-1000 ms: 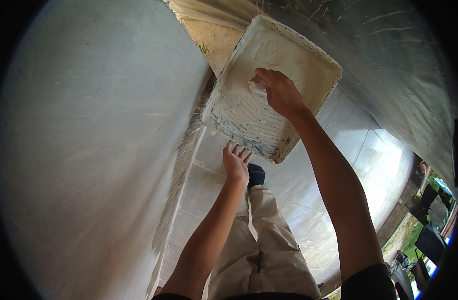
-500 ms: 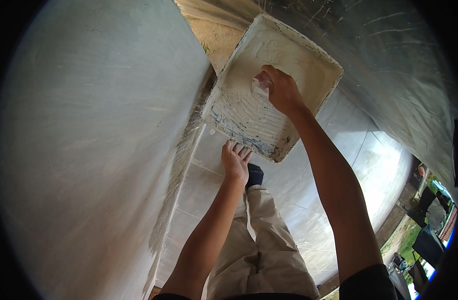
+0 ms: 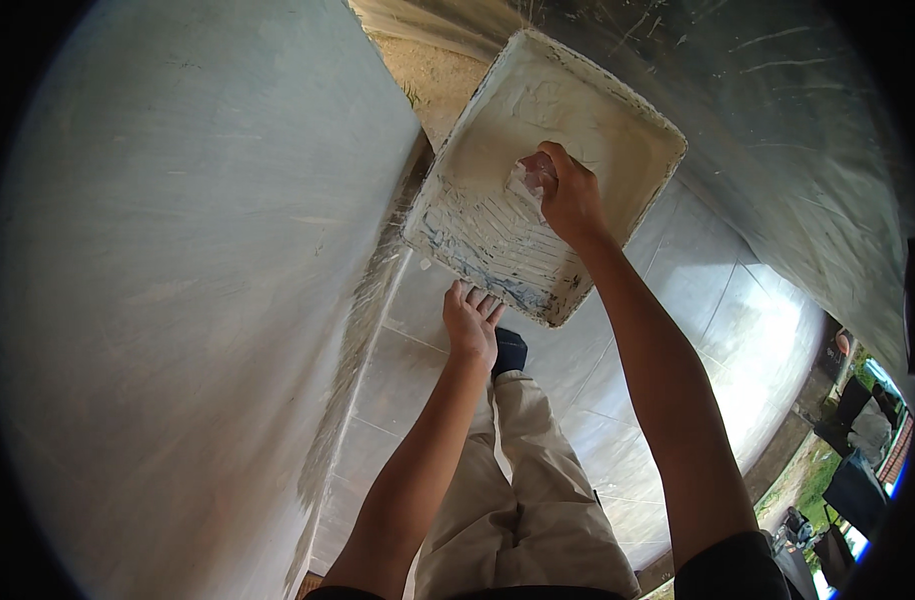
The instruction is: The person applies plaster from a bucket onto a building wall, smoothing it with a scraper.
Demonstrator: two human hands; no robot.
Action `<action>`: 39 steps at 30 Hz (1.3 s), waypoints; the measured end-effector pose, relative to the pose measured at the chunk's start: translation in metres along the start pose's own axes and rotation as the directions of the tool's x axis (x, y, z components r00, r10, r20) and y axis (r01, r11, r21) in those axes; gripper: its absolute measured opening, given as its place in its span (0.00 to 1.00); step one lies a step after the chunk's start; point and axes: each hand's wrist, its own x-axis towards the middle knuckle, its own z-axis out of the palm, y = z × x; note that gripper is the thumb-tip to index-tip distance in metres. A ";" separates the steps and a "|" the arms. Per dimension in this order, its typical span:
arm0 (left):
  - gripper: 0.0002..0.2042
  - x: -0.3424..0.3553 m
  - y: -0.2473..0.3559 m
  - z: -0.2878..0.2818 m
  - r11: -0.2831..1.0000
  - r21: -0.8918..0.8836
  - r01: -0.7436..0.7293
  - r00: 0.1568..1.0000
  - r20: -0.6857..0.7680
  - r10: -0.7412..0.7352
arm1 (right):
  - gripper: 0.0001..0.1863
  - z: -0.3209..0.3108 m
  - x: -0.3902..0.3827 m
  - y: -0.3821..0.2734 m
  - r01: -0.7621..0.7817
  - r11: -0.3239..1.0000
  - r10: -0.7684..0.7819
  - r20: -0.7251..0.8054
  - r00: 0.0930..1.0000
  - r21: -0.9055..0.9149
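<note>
A paint tray (image 3: 638, 108) with a crusted rim holds off-white paint in its far part. Its near part is a ribbed slope (image 3: 483, 240) streaked with paint and dark blue-grey patches. My left hand (image 3: 471, 325) supports the near edge of the tray, fingers reaching to and under it. My right hand (image 3: 574, 195) is over the middle of the tray. It grips a small flat reddish tool (image 3: 538, 170) with a whitish, paint-covered end, at the top of the ribbed slope. The fingers partly cover this tool, so its exact kind is hidden.
A large grey wall (image 3: 198, 250) rises close on my left, with paint smears along its lower edge. Grey tiles (image 3: 618, 350) cover the floor below. Another dark grey surface (image 3: 788, 130) stands at the right. My shoe (image 3: 510, 350) is just below the tray. Dark items (image 3: 858, 480) lie far right.
My right hand with the reddish tool has moved slightly to the right and nearer to me within the tray. The left hand and the tray stay nearly still.
</note>
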 end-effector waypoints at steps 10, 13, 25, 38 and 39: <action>0.40 0.007 0.006 -0.004 0.998 0.060 -0.033 0.999 0.020 0.032 | 0.20 0.012 -0.005 -0.001 -0.070 0.997 0.069 -0.049 0.996 -0.030; 0.41 0.008 0.006 -0.004 0.997 0.074 -0.035 0.999 0.016 0.033 | 0.20 0.016 -0.013 -0.009 -0.072 0.997 0.071 -0.125 0.990 -0.009; 0.40 0.012 0.015 -0.009 0.995 0.085 -0.055 0.998 0.034 0.052 | 0.21 0.037 -0.020 -0.020 -0.049 0.997 0.055 -0.113 0.992 0.052; 0.40 0.010 0.023 -0.011 0.985 0.166 -0.041 0.999 0.041 0.035 | 0.22 0.053 -0.030 -0.034 -0.147 0.988 0.153 -0.214 0.965 0.043; 0.40 0.010 0.023 -0.010 0.984 0.172 -0.036 0.999 0.046 0.028 | 0.22 0.056 -0.032 -0.031 -0.160 0.985 0.171 -0.237 0.956 0.065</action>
